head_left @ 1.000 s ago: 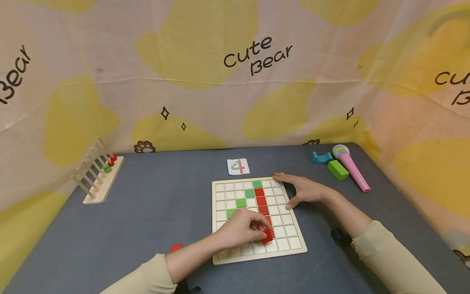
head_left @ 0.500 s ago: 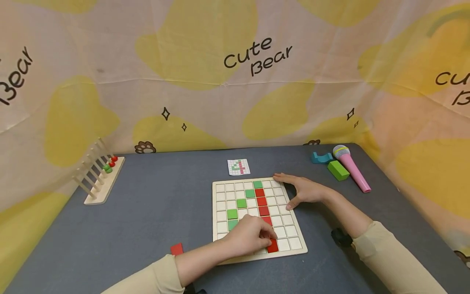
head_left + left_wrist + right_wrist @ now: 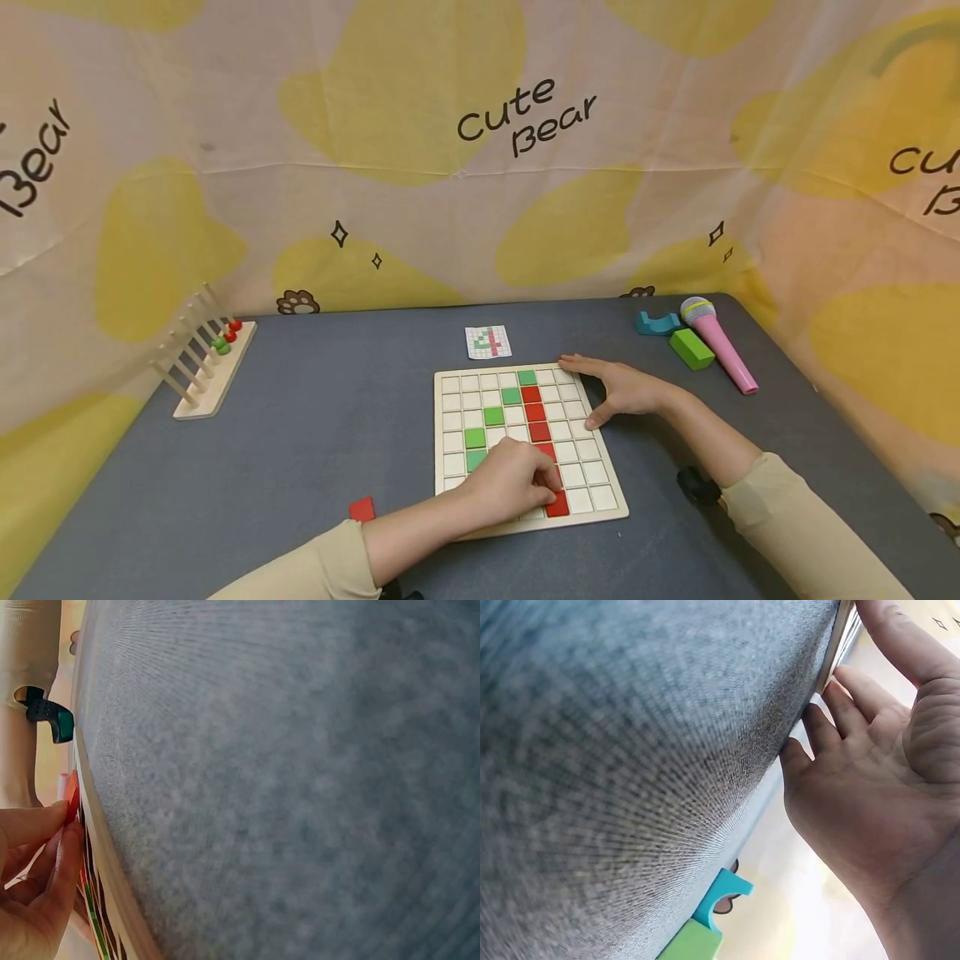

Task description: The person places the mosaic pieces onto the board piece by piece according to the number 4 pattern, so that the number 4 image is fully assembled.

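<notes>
A square wooden board (image 3: pixel 529 522) with a grid of white cells lies on the dark table. Green tiles (image 3: pixel 493 416) run in a diagonal, and red tiles (image 3: pixel 535 412) form a column beside them. At the column's near end my left hand (image 3: pixel 504 483) pinches a red tile (image 3: pixel 73 796) between thumb and finger; in the left wrist view the tile stands tilted at the board. That hand hides several cells. My right hand (image 3: pixel 626 388) rests at the board's far right corner and right edge, thumb and fingers spread. A loose red tile (image 3: pixel 362 509) lies left of the board.
Behind the board lies a small card (image 3: pixel 487 342) with a printed grid pattern. A pegged wooden rack (image 3: pixel 217 379) with red and green beads stands at left. A pink microphone (image 3: pixel 722 346), green block (image 3: pixel 692 349) and teal curved block (image 3: pixel 658 323) are at the back right.
My left hand has moved a little nearer along the red column with its tile, reaching the board's near edge. The right hand stays in place.
</notes>
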`<state>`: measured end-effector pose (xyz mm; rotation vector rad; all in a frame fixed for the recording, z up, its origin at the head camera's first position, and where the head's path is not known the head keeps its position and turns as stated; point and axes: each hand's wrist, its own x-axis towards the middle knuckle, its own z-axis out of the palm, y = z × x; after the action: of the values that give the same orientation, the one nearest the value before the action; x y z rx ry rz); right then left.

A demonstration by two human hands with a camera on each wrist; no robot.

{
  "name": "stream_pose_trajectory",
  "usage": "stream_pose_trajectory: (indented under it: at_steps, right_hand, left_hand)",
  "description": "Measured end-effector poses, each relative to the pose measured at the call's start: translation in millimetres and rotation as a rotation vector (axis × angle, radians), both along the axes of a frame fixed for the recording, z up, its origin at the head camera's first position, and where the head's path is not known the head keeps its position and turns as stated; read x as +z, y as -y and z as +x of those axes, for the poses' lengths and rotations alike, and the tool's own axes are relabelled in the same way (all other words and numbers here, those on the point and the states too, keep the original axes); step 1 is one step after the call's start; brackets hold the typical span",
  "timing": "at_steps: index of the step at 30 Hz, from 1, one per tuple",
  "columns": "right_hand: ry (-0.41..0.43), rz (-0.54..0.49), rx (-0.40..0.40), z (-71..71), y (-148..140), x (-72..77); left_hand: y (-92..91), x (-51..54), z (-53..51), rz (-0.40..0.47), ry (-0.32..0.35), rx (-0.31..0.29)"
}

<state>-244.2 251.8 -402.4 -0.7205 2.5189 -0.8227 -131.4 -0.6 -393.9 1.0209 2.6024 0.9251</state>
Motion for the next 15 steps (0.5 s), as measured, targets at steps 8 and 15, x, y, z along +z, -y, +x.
stream_pose_trajectory:
  at_steps: [8, 15]
  right_hand:
    - [-0.002, -0.002, 0.0, 0.5, 0, 1.0]
    - [0.001, 0.004, 0.001, 0.1, 0, 1.3]
  left_hand:
    - [1.1, 0.1, -0.4, -0.049, -0.075, -0.047]
    - [11.3, 6.1, -7.3, 0.024, -0.075, -0.019]
